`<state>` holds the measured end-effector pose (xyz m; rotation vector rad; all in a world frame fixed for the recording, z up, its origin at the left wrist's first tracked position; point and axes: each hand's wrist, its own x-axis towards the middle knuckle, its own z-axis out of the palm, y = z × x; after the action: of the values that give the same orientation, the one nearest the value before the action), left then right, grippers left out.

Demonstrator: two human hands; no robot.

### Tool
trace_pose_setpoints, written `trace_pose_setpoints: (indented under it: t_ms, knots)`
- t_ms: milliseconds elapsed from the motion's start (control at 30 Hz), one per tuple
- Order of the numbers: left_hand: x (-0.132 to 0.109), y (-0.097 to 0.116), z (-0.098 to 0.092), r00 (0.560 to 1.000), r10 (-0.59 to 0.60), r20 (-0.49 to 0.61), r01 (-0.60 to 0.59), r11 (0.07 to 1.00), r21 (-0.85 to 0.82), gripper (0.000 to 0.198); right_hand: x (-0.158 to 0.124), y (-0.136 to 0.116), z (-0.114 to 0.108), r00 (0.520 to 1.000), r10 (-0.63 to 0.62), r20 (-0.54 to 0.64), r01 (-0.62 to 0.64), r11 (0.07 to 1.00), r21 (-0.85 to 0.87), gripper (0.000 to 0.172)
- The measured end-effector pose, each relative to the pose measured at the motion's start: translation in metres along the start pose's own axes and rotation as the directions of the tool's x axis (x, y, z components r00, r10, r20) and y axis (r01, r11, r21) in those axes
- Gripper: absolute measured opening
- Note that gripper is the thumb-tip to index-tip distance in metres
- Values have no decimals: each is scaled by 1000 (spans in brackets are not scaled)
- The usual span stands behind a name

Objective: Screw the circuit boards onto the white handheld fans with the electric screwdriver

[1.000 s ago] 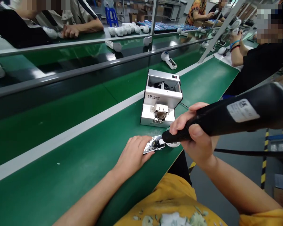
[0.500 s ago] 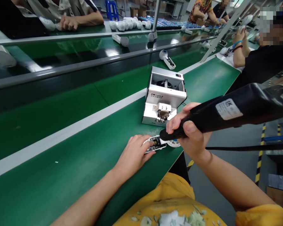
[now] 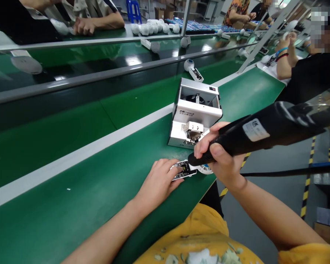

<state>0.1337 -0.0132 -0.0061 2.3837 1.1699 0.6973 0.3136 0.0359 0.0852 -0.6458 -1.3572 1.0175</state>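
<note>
My left hand (image 3: 157,181) lies over a small white device with an exposed circuit board (image 3: 184,169), pinning it flat on the green bench (image 3: 99,190). My right hand (image 3: 222,157) is wrapped round a black electric screwdriver (image 3: 253,134), whose tip rests on the board end of the device. A round white head of the device (image 3: 205,169) shows just under the screwdriver tip. A silver screw feeder box (image 3: 195,113) stands right behind the device.
A conveyor belt (image 3: 71,66) runs across the back, carrying white devices (image 3: 191,69). Other people's hands and arms (image 3: 93,24) work across the belt. Another person in black (image 3: 302,73) sits to my right. A black cable (image 3: 291,171) trails from the screwdriver.
The view has drifted a little; my hands, the device and the screwdriver stay together in the same arrangement. The objects on the conveyor have moved to the right.
</note>
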Motion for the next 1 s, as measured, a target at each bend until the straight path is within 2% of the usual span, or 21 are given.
trace_pose_setpoints:
  t_ms: [167, 367, 467, 667, 833, 1000]
  knots:
    - [0, 1, -1, 999, -30, -24, 29, 999, -45, 22, 3, -15, 0, 996, 13, -93, -8, 998, 59, 29]
    - [6, 5, -3, 970, -104, -218, 77, 989, -128, 26, 0, -32, 4, 990, 57, -128, -34, 983, 180, 26]
    - [12, 10, -4, 961, -70, -269, 41, 993, -112, 24, -2, -41, 6, 986, 83, -144, -48, 972, 228, 26]
    - [13, 14, -8, 958, 2, -286, -40, 991, -125, 15, -5, -55, 4, 987, 96, -128, -61, 965, 256, 26]
    - [12, 19, -10, 963, 44, -267, -74, 992, -103, 15, -15, -55, 3, 988, 54, -147, -12, 961, 276, 24]
    - [11, 25, -11, 955, 106, -277, -131, 989, -70, 11, -25, -53, 5, 989, 60, -137, -25, 968, 248, 25]
